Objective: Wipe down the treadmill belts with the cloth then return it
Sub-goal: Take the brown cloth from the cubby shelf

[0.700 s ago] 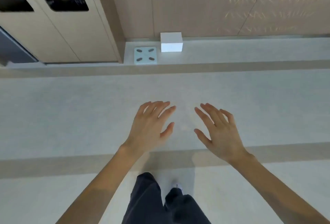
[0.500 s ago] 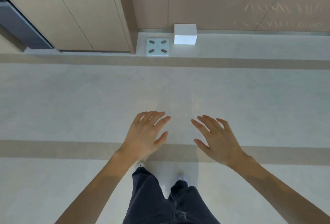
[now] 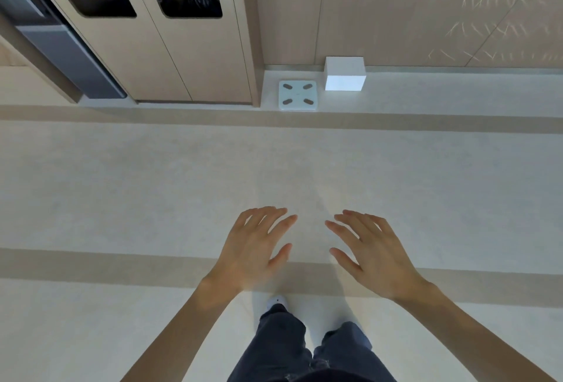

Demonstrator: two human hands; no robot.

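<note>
Both hands out ahead, palms down over the floor (image 3: 122, 183). Left hand (image 3: 253, 247) spread, fingers near straight, holding nothing. Right hand (image 3: 374, 253) the same, empty. Kept free, I judge, because nothing is picked up yet. No cloth in view, and no treadmill belt either, so its heading and long axis cannot be told. Well beyond my fingertips: scale (image 3: 297, 96) and white box (image 3: 345, 74) by the wall. Bin cabinet (image 3: 170, 40) far beyond the left hand.
</note>
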